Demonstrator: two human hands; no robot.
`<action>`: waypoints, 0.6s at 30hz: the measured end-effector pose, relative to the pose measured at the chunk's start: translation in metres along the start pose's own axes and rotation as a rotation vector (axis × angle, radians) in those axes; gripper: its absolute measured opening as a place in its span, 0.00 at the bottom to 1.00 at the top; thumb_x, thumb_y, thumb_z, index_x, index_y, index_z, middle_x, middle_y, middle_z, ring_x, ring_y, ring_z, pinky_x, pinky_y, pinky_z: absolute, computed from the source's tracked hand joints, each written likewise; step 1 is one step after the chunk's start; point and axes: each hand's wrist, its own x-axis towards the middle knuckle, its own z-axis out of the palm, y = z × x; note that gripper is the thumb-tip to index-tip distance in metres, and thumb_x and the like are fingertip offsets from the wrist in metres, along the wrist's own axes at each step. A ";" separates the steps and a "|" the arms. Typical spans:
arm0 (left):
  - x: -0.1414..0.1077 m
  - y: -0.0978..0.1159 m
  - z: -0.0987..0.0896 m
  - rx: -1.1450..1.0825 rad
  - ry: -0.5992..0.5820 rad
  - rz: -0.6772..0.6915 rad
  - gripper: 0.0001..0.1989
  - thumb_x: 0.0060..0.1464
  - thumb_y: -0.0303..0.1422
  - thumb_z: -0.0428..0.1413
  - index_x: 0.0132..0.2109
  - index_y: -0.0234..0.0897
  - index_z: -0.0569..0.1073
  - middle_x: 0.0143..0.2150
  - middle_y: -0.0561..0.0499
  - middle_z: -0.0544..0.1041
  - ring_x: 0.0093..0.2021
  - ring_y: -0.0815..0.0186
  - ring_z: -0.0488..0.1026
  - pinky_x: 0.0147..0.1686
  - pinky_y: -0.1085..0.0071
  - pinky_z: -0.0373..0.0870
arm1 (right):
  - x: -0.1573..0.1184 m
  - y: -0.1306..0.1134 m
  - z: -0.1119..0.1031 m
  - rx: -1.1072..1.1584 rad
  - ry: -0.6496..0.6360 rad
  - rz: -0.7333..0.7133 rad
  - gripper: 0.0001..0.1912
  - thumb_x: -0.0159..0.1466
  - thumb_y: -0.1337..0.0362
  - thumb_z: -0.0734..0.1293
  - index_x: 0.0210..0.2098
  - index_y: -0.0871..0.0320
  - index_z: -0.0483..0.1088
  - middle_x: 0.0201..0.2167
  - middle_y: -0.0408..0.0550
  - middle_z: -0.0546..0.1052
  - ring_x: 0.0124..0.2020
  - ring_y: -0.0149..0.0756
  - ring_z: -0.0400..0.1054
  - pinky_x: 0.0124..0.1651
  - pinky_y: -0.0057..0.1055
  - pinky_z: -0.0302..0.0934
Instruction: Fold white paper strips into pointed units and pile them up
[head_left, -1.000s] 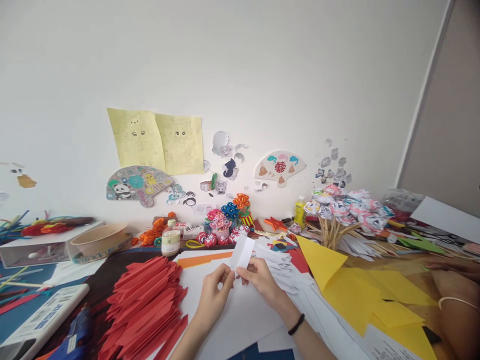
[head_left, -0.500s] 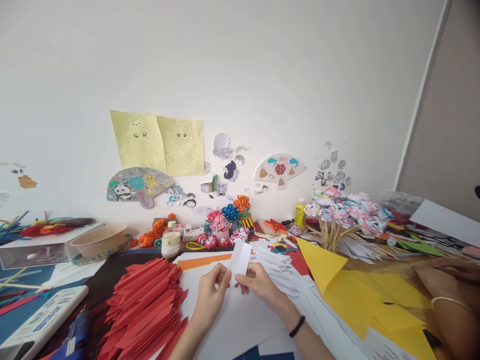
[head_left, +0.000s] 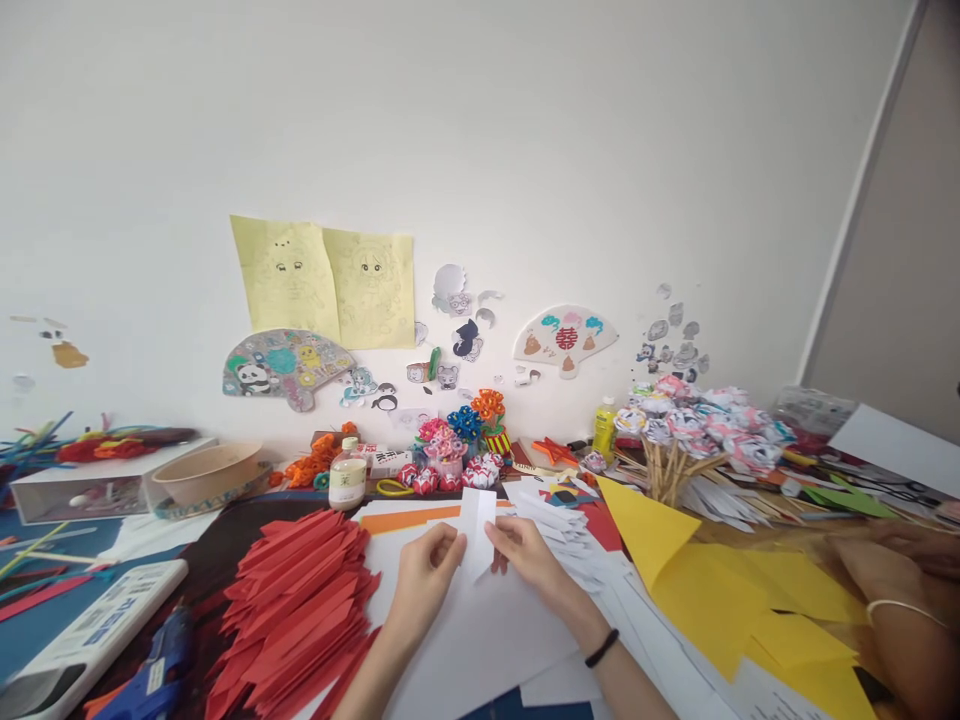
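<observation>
- My left hand [head_left: 427,568], fingers curled in and thumb pressed to them, pinches the left edge of one folded white paper [head_left: 478,515].
- My right hand [head_left: 529,555] grips the opposite edge between thumb and fingers, a black band [head_left: 602,648] circling that wrist.
- The paper stands between both hands, above a large white sheet [head_left: 487,650] on the worktop [head_left: 206,585].
- One heap of red strips [head_left: 300,610] lies left of my arms and one pile of white strips [head_left: 555,535] to the right, both too densely stacked to count.
- Two bottles, one pale [head_left: 347,478] and one yellow [head_left: 604,428], stand toward the back; one blue glue gun [head_left: 161,660] lies at near left.
- One bunch of paper flowers on sticks [head_left: 694,425] rises at right, near yellow sheets [head_left: 720,600] and another person's forearm [head_left: 896,620].
- Two yellow drawings [head_left: 322,280] and two fan shapes [head_left: 566,338] hang on the white wall [head_left: 480,130] behind.
</observation>
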 end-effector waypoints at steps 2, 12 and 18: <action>-0.001 0.000 0.002 0.030 -0.068 -0.018 0.17 0.56 0.42 0.49 0.26 0.35 0.68 0.20 0.56 0.66 0.21 0.70 0.62 0.23 0.75 0.56 | 0.001 -0.001 -0.001 0.025 0.083 -0.016 0.22 0.59 0.47 0.65 0.26 0.62 0.70 0.19 0.42 0.69 0.20 0.29 0.62 0.23 0.24 0.55; -0.002 0.004 0.000 0.223 0.130 0.088 0.09 0.57 0.37 0.50 0.35 0.38 0.71 0.28 0.53 0.74 0.26 0.67 0.68 0.28 0.73 0.61 | -0.001 0.010 0.007 -0.094 -0.025 0.009 0.23 0.53 0.47 0.69 0.18 0.60 0.64 0.16 0.40 0.63 0.18 0.28 0.58 0.22 0.25 0.53; -0.008 0.002 -0.001 0.461 0.212 0.271 0.08 0.59 0.32 0.49 0.37 0.39 0.72 0.34 0.50 0.76 0.33 0.63 0.71 0.33 0.70 0.63 | -0.002 0.003 0.011 -0.088 -0.048 0.014 0.25 0.53 0.45 0.68 0.16 0.58 0.59 0.14 0.39 0.61 0.17 0.28 0.58 0.21 0.25 0.51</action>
